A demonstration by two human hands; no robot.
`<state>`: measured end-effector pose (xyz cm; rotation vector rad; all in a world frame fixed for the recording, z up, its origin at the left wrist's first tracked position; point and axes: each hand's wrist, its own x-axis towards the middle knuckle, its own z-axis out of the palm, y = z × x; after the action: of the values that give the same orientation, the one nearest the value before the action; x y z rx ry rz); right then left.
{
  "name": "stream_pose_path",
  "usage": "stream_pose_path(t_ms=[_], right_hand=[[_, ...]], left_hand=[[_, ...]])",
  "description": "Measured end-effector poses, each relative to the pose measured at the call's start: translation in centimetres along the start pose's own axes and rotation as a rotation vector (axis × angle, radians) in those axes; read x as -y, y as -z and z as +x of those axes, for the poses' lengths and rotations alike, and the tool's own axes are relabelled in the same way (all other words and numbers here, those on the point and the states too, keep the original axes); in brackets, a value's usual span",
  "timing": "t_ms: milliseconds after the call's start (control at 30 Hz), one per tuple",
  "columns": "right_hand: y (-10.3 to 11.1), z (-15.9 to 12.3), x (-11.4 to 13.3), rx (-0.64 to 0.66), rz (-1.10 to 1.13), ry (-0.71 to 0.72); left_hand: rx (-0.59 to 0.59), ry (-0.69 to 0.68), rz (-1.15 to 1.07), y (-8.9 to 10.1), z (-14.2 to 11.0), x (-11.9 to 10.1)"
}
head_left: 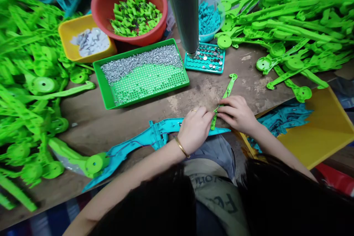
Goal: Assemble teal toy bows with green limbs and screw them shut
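My left hand [195, 127] rests with curled fingers on a long teal plastic part [143, 141] that lies along the near table edge. My right hand [238, 112] pinches the lower end of a thin green plastic strip [228, 90], which points away up the table. Both hands meet over the teal part, fingertips almost touching. A green round-ended piece [92, 164] sits at the teal part's left end.
A green tray of small metal pins [142, 73], a red bowl of green clips [132, 7], a yellow tub [83, 38], a teal tray of round metal discs [206, 59] and a hanging grey tool [185, 11] stand behind. Green parts are piled left and right; a yellow bin [318, 129] holds teal parts.
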<state>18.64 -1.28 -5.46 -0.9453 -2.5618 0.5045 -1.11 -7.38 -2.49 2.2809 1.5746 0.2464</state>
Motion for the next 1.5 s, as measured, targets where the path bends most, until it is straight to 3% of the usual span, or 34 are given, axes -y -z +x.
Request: stream_pose_path(t_ms=[200, 367, 500, 800, 1067, 1233, 1500], right_hand=[[-0.6, 0.2, 0.7, -0.032, -0.125, -0.01], [-0.6, 0.7, 2.0, 0.01, -0.152, -0.137], [-0.5, 1.0, 2.6, 0.021, -0.089, -0.217], [-0.4, 1.1, 3.0, 0.049, -0.14, -0.23], [0.0, 1.8, 5.8, 0.035, -0.182, 0.065], [-1.3, 2.4, 6.0, 0.054, -0.17, 0.043], [-1.9, 3.0, 6.7, 0.088, -0.213, -0.094]], left_hand=[[-0.102, -0.064, 0.203, 0.8, -2.7, 0.9], [-0.11, -0.051, 0.246, 0.8, -5.1, 1.7], [-0.19, -0.061, 0.306, 0.6, -6.6, 1.9], [-0.21, 0.028, 0.392, 0.3, -6.5, 1.1], [-0.123, 0.04, 0.346, 0.5, -6.4, 1.3], [-0.055, 0.063, 0.311, 1.6, -5.9, 1.9], [0.159, 0.046, 0.203, 3.2, -4.3, 3.9]])
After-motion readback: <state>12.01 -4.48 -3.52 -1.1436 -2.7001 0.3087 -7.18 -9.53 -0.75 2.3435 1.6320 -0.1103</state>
